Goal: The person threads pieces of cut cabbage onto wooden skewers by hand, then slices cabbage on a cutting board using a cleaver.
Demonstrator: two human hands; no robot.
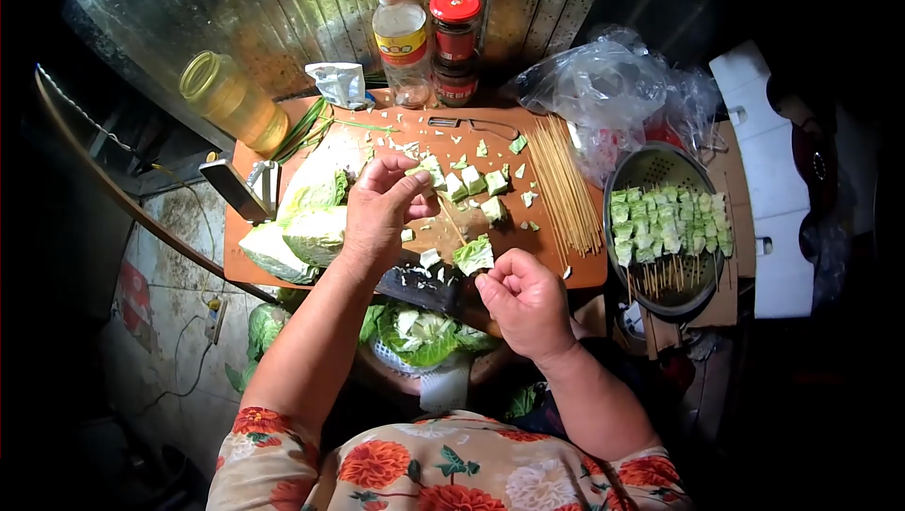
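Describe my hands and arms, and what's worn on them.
Both the left hand and right hand are ungloved, forearms uncovered. The short sleeves are beige, printed with large orange-red flowers. No watch shows.

"What stands past the fingers [385,170]?"
"A red-capped bottle [400,44], straight beyond them, and a red-lidded jar [455,19] just to its right."
"And left of the fingers?"
"A phone [233,189], tilted, with a glass [247,117] of yellow liquid farther out."
"To their right?"
"A crumpled clear bag [613,77], up beyond them, then a white slab [775,181], well apart."
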